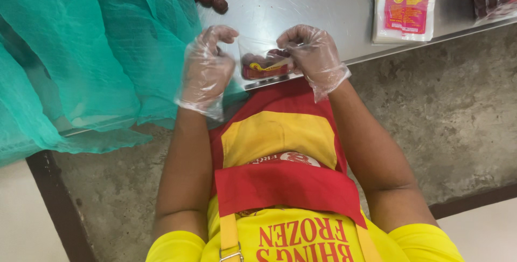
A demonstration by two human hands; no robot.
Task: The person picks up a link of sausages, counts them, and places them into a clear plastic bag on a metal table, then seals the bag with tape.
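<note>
Steel table [323,3] edge: both hands, left hand [206,68] and right hand [314,54], pinch small bag [265,63].

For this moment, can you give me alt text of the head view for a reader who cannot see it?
Two hands in clear plastic gloves, left hand and right hand, hold a small clear bag of dark red pieces at the edge of a steel table. Green netting lies left, a stack of printed bags right.
</note>
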